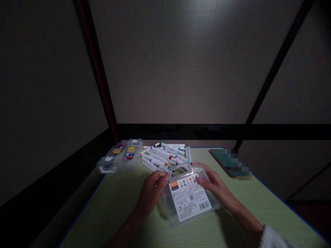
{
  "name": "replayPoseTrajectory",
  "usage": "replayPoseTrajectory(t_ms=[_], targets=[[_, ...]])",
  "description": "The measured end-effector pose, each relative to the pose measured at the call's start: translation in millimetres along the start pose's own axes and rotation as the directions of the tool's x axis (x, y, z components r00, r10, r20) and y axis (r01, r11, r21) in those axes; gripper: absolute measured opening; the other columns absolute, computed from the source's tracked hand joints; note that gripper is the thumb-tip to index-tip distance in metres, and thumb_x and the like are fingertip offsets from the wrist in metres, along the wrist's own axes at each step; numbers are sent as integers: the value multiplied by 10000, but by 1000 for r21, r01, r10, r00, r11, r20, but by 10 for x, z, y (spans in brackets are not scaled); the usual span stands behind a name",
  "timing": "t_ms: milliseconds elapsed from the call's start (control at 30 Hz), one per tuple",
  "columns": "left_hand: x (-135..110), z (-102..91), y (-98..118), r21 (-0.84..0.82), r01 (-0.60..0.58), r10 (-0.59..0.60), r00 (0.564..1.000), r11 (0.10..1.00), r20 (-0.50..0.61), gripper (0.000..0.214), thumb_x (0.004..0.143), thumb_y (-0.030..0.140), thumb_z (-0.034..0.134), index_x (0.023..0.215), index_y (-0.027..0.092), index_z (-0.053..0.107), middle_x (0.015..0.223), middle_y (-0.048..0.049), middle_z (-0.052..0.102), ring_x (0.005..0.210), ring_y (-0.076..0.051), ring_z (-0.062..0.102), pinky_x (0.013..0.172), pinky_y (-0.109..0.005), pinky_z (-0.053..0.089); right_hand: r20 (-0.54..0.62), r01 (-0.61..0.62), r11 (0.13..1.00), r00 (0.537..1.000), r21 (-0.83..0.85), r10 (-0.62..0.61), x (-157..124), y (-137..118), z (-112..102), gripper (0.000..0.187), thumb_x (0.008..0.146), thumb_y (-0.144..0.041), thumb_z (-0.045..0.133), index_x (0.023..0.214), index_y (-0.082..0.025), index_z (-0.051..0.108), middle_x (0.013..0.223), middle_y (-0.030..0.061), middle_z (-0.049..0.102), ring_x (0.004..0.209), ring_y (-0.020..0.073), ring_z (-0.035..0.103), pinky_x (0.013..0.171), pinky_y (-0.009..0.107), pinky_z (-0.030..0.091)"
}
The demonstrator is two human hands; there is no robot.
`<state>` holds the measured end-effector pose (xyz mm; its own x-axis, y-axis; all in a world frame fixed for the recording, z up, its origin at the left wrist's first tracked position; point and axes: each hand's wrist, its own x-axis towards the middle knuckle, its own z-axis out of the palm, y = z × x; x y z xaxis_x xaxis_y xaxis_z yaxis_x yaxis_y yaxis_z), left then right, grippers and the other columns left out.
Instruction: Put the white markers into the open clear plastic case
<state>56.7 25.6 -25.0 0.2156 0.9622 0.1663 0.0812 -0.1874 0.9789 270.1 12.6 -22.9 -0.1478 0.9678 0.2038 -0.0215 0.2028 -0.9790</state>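
A clear plastic case (pixel 170 212) with a carry handle and a printed white label is tilted above the near middle of the table. My left hand (pixel 154 187) pinches its upper left corner between thumb and fingers. Gripping the upper right side is my right hand (pixel 213 182), thumb on the label and fingers behind. No markers show inside the case. Just beyond it lies a loose pile of white markers (pixel 160 156) with coloured bands, partly hidden by the case's handle.
Two more clear plastic cases (pixel 121 162) with yellow and purple labels lie at the back left. A flat thing with a pixelated surface (pixel 227 162) rests at the right. The greenish table (pixel 124 210) has a blue edge and meets a panelled wall behind.
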Motion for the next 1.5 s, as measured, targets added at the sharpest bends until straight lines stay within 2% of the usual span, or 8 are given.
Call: replayPoseTrajectory(t_ms=[333,467,767,933,1033,1133,1333,1500], targets=[[-37,35,-7,109,-59,66,996,992,-61,287,783,389,413,614,158,442,565,30,431,545,-93,441,494,-181,354,-12,33,999,999,-35,-33,-24,-10,65,457,694,-393,615,1100,-219,498,1098,54,550,937,209,532,759,299,437],[-38,48,-25,147,-70,82,994,987,-78,295,797,388,392,603,166,417,557,34,410,548,-98,420,504,-191,324,-32,8,1000,999,-18,-8,-28,-8,87,463,688,-400,621,1103,-231,503,1047,44,573,867,196,552,728,304,445],[-23,86,-81,182,-73,95,989,980,-115,307,814,388,355,591,177,367,540,46,364,529,-95,373,512,-203,289,-54,-15,1000,998,-1,15,-28,-44,127,492,651,-414,642,1080,-205,518,1033,59,578,865,213,552,711,317,453],[-13,97,-83,182,-85,109,986,980,-125,291,812,375,354,603,175,385,554,42,375,543,-97,367,521,-206,288,-24,-29,1000,999,9,29,-36,-28,129,469,687,-384,617,1099,-209,477,876,27,593,822,197,551,686,305,445],[2,89,-79,183,-61,95,978,981,-185,301,795,371,361,565,177,358,533,44,363,524,-96,357,504,-208,279,-28,-17,1000,999,-2,17,-44,-37,139,462,689,-378,617,1096,-205,483,861,29,590,825,201,552,689,310,445],[27,70,-70,162,-19,61,964,987,-258,317,772,377,371,529,176,348,511,39,371,514,-98,366,494,-209,282,-33,-7,1000,999,-15,7,-51,-60,149,462,676,-375,632,1085,-209,499,876,32,590,830,203,553,687,307,449],[50,57,-62,53,-4,19,958,999,-287,344,734,448,420,533,170,402,515,31,427,520,-107,412,486,-209,331,-28,-12,1000,1000,-13,12,-45,-65,157,454,684,-373,621,1086,-219,474,843,14,587,799,186,551,667,286,443],[52,88,-123,-110,40,-67,965,993,-254,418,694,563,435,685,154,523,685,-19,583,660,-164,540,564,-250,428,-74,30,1000,997,-8,-31,-29,-6,156,452,697,-388,609,1088,-213,464,783,12,588,763,188,555,631,286,441]])
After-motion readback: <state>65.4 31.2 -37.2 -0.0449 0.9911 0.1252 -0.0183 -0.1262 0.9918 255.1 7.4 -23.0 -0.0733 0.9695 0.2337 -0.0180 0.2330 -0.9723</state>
